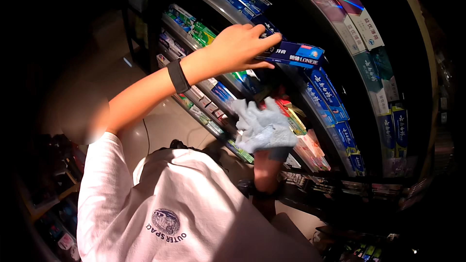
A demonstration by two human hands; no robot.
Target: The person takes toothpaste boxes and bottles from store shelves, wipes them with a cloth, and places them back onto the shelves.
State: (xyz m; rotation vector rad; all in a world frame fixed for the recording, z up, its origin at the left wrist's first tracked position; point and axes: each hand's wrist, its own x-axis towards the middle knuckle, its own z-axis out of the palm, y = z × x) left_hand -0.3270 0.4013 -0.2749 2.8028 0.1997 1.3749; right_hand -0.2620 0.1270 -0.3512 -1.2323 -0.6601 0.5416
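Observation:
My left hand point(242, 45), with a black band point(178, 76) on its wrist, grips a dark blue toothpaste box point(307, 55). That box lies crosswise in front of a shelf row, its printed end pointing right. Lower down, a crumpled light blue-grey cloth point(267, 127) is wrapped about my right hand and hides its fingers. The cloth is slightly blurred and sits before the lower shelves. Just below the held box, blue toothpaste boxes point(326, 94) stand side by side in the same row.
Purple and white boxes point(342, 11) and dark green boxes point(371, 69) fill the shelf at right. Green boxes point(200, 32) and red boxes point(287, 111) line lower tiers. Pale floor tiles point(160, 127) show left of the shelving. Another goods rack point(54, 196) stands in shadow.

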